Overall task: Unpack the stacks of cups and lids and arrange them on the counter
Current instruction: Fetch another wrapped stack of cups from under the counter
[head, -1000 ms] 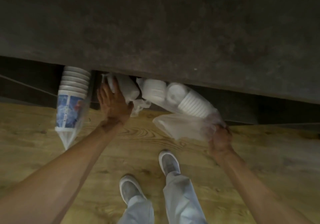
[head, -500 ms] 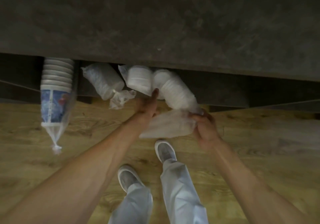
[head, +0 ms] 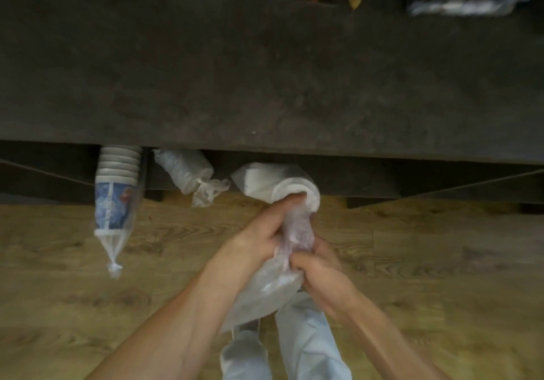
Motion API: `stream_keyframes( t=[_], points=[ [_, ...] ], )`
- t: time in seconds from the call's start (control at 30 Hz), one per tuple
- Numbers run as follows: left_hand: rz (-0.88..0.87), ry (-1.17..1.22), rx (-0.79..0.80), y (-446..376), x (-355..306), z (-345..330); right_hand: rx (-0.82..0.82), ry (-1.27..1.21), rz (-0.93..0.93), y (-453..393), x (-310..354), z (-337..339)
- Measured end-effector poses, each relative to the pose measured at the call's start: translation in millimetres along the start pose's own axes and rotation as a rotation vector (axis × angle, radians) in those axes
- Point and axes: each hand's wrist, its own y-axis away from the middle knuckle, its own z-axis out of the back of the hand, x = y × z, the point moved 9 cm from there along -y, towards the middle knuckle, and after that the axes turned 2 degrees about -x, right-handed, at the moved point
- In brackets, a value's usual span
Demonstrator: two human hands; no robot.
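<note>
Both hands at frame centre: left hand (head: pixel 259 237) clenched round the bag's (head: pixel 265 291) twisted neck, right hand (head: pixel 316 265) pinching the plastic just below. White cups (head: pixel 282 187) inside, poking from under the counter (head: pixel 265 85) edge. Left of centre, lids (head: pixel 184 169) bagged; further left, printed cups (head: pixel 116 191) bagged, hanging over the floor (head: pixel 59 291).

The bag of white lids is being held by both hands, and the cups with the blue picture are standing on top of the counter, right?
Not quite. The head view shows both hands, left hand and right hand, holding the bag of white lids, but the cups with the blue picture hang below the counter edge, not on top.
</note>
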Motion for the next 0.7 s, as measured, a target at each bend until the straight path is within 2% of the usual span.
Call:
stream_keyframes(
  t=[0.07, 0.17, 0.3, 0.4, 0.47, 0.53, 0.6, 0.7],
  points=[
    [0.073, -0.057, 0.057, 27, 11, -8, 0.002, -0.031, -0.007, 26, 9, -2],
    [0.145, -0.263, 0.159, 77, 29, -33, -0.031, -0.073, 0.006, 77, 28, 2],
    [0.101, -0.538, 0.256, 145, 47, -96, -0.105, -0.356, 0.079, 155, 60, 33],
    [0.111, -0.74, 0.368, 193, 78, -161, -0.24, -0.545, 0.126, 223, 91, 77],
    [0.1, -0.94, 0.389, 219, 101, -201, -0.348, -0.535, 0.159, 269, 110, 116],
    [0.013, -1.114, 0.408, 244, 119, -245, -0.42, -0.484, 0.18, 308, 124, 154],
    [-0.034, -1.213, 0.478, 272, 143, -291, -0.459, -0.51, 0.192, 342, 134, 189],
    [-0.114, -1.307, 0.618, 311, 179, -362, -0.496, -0.666, 0.304, 392, 154, 252]
  ],
)
